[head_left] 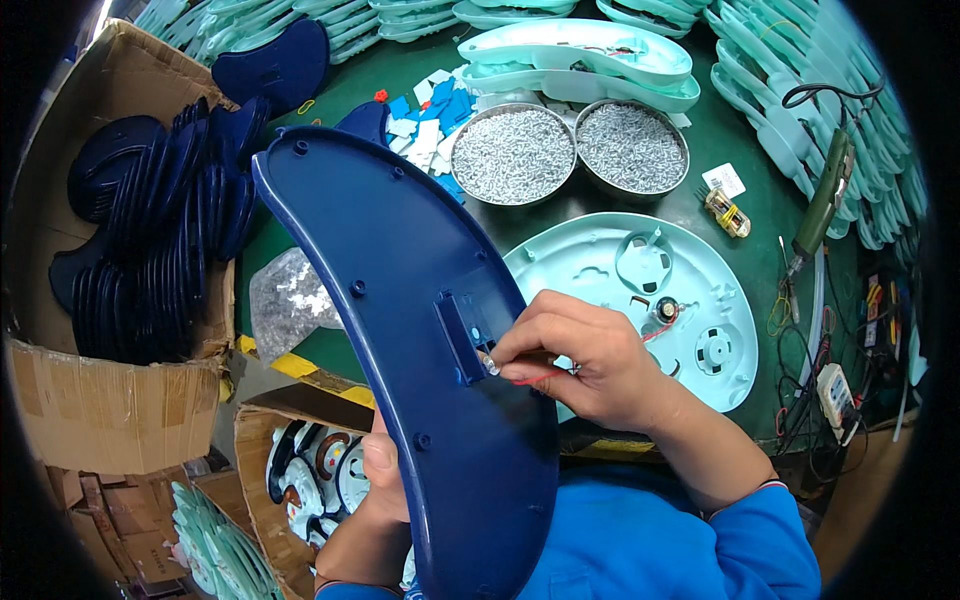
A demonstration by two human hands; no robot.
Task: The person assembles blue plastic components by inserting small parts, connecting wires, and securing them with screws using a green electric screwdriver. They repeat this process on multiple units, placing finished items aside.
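Observation:
My left hand [385,470] grips the long edge of a dark blue curved plastic shell [400,250]; its thumb shows and the other fingers are hidden behind. The shell is held up tilted, its hollow side with screw posts facing me. Near its middle is a raised rectangular compartment [458,335]. My right hand [595,355] is closed in a pinch at that compartment, on a small shiny metal piece [488,364] with a red wire [540,377]. Behind that hand, a mint-green oval housing [715,300] lies on the table, a small round part [667,308] with wires inside it.
Two metal bowls of screws [513,155] [632,148] stand beyond the shell, beside blue and white plastic pieces [430,120]. A cardboard box [120,400] of dark blue shells is at left. On the right are an electric screwdriver [828,190], a meter [836,400] and stacked green shells [790,110].

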